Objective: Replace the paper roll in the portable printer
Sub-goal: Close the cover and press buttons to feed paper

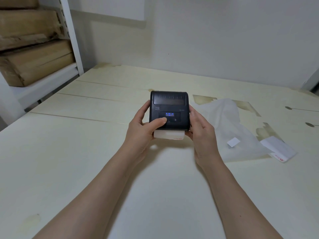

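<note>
A black portable printer (170,104) is held above the white table (69,152) between both hands, lid shut, with small blue lights lit on its front panel. My left hand (143,128) grips its left side, the thumb resting on a button on the panel. My right hand (200,128) clasps the right side. A strip of white paper (168,135) with a small red mark sticks out of the printer's near edge.
A clear plastic bag (231,128) with a small white label lies on the table to the right. Beside it lies a white paper piece with red print (279,149). A white shelf (72,40) with cardboard boxes (34,62) stands at the far left.
</note>
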`<state>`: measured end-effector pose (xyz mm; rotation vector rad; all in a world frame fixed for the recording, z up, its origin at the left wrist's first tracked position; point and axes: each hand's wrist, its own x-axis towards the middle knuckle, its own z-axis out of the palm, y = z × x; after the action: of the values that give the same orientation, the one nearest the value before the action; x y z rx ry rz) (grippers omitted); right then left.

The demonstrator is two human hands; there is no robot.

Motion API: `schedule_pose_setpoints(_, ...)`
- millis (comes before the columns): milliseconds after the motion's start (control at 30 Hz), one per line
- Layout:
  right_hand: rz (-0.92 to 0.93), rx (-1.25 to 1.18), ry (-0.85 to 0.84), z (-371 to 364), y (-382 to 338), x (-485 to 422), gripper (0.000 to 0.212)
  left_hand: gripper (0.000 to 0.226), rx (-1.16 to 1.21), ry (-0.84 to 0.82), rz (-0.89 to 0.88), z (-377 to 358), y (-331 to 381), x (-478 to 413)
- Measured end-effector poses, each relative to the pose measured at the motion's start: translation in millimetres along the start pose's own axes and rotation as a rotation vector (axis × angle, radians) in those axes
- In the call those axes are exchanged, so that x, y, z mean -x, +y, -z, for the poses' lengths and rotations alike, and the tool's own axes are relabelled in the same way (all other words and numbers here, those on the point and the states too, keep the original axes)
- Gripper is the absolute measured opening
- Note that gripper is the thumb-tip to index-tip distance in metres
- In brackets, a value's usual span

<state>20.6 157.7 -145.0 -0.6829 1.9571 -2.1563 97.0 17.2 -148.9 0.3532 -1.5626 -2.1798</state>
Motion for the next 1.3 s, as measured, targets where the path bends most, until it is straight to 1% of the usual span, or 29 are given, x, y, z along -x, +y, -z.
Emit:
schedule_pose_setpoints(200, -0.023, 0.015, -0.005, 1.5, 1.4, -1.2, 0.038, 0.074, -0.036, -0.054, -0.004, -0.4, 3.4, 3.3)
schedule_pose_setpoints(300, -0.03, -0.004, -0.018, 1.8, 2.0, -1.0, 0.044, 0.075, -0.092, -0.051, -0.022, -2.1, 3.5, 5.1)
schedule_pose_setpoints(433, -0.021, -0.018, -0.039, 3.7, 2.8, -0.4, 0.046, 0.075, -0.162, -0.035, -0.047, -2.4, 2.6, 5.6)
schedule_pose_setpoints(833, -0.052, -0.037, -0.044, 5.2, 4.5, -2.4, 0.046, 0.067, -0.145, -0.008, -0.057, -5.3, 7.1, 8.9)
schedule_pose_setpoints(1300, -0.024, 0.059, -0.034, 5.8, 5.7, -2.5, 0.048, 0.065, -0.149, -0.005, -0.053, -6.8, 7.8, 10.7)
